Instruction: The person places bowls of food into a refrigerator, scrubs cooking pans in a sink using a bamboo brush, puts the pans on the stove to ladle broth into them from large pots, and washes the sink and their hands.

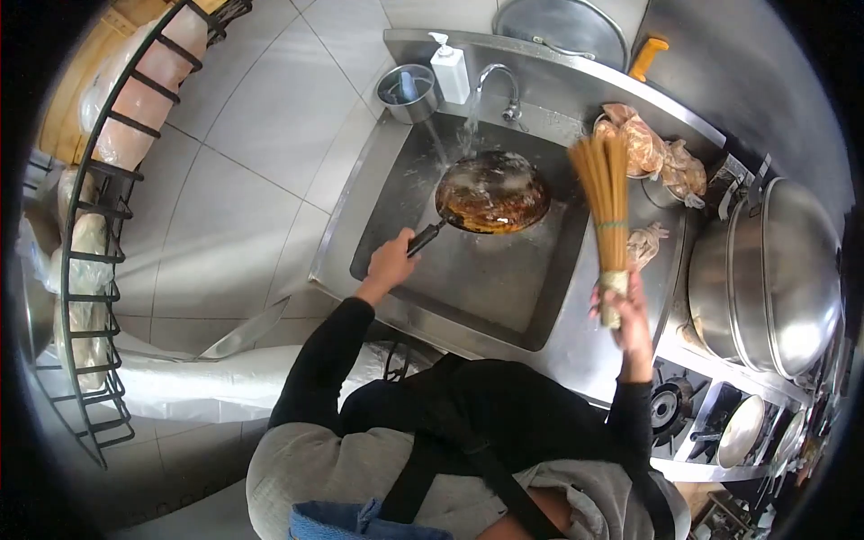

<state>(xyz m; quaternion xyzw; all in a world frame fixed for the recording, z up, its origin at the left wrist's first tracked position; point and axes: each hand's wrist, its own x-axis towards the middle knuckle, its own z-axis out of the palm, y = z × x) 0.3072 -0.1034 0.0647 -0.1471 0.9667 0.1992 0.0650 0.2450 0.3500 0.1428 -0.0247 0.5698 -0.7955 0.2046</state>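
My left hand (pixel 390 268) is closed round the black handle of a frying pan (pixel 493 193). The pan hangs over the sink basin (pixel 486 288) with its browned, burnt-looking underside facing up. Water from the faucet (pixel 511 110) falls by the pan's far left edge, and the underside looks wet. To the right of the basin, my right hand (pixel 633 315) grips a bamboo brush (pixel 610 216) by its bound end. Its long thin bristles point away from me, and it is apart from the pan.
A white pump bottle (pixel 451 74) and a metal cup (pixel 409 94) stand at the sink's back left. Bagged food (pixel 641 144) lies at the back right. Large steel pots (pixel 765 279) crowd the right, near a stove burner (pixel 668 407). A black wire rack (pixel 99 216) stands left.
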